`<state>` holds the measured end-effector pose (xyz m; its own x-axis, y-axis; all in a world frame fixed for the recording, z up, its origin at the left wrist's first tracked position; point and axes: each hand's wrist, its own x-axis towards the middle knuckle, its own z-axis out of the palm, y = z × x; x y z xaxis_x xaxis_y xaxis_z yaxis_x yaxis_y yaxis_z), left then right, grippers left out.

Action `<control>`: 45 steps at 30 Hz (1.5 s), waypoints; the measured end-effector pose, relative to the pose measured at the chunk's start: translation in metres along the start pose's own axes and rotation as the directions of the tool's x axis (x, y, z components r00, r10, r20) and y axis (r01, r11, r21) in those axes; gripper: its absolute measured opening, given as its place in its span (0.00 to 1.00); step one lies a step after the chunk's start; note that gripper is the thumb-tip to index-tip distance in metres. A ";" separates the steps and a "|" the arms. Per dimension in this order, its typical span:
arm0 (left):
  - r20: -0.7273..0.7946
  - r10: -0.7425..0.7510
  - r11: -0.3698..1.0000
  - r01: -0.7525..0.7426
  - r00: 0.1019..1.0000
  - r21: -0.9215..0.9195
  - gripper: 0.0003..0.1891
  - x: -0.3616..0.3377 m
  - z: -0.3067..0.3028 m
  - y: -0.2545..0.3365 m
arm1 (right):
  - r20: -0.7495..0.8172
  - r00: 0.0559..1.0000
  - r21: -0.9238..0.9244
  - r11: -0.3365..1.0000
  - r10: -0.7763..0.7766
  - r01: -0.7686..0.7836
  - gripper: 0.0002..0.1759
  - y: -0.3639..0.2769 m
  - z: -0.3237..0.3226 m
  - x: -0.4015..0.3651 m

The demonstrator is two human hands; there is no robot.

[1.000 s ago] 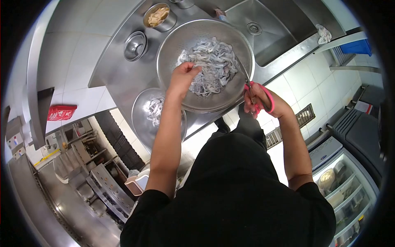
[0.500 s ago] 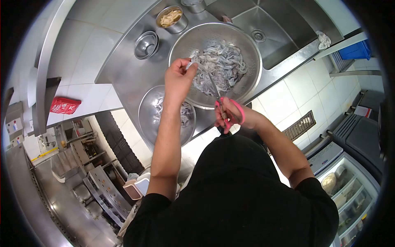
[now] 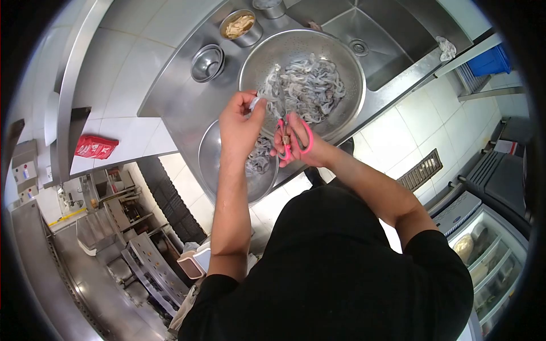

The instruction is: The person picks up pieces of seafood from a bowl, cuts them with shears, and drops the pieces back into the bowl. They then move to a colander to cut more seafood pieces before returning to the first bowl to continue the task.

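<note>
My left hand (image 3: 242, 119) pinches a pale, slick seafood piece (image 3: 255, 103) between thumb and fingers, over the near-left rim of a large perforated steel colander (image 3: 248, 67). In the colander lies a heap of grey-white raw seafood (image 3: 316, 85), glossy and strip-like. My right hand (image 3: 294, 140) grips pink-handled scissors (image 3: 308, 137), its fingers around the loops. Their blades point away from me over the colander, close to the right of my left hand. Below my left forearm stands a steel bowl (image 3: 208, 165) with more of the grey seafood (image 3: 259, 159) in it.
Two nested small steel bowls (image 3: 206, 61) and a steel pot of yellowish pieces (image 3: 245, 38) stand on the steel counter (image 3: 170, 94). A sink (image 3: 387, 40) is at the far right, with a crumpled white cloth (image 3: 446, 49) on its edge. A red packet (image 3: 96, 146) lies at left.
My right hand has moved left and toward me with the scissors, nearer my left hand. My left hand has shifted slightly left and toward me, still pinching a piece.
</note>
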<state>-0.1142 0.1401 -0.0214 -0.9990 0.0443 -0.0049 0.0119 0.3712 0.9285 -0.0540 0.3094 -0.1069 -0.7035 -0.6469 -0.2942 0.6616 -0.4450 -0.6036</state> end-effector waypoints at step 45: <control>0.265 -0.137 0.907 0.228 0.954 -0.354 0.11 -0.092 -0.093 -0.080 | 0.347 0.917 -0.362 0.930 0.198 -0.064 0.44 -0.002 0.066 0.001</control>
<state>-0.0277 0.0202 -0.0607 -0.9437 0.2375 -0.2303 -0.2327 0.0183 0.9724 -0.0391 0.2683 -0.0570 -0.4238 -0.8960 -0.1325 0.5667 -0.1482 -0.8105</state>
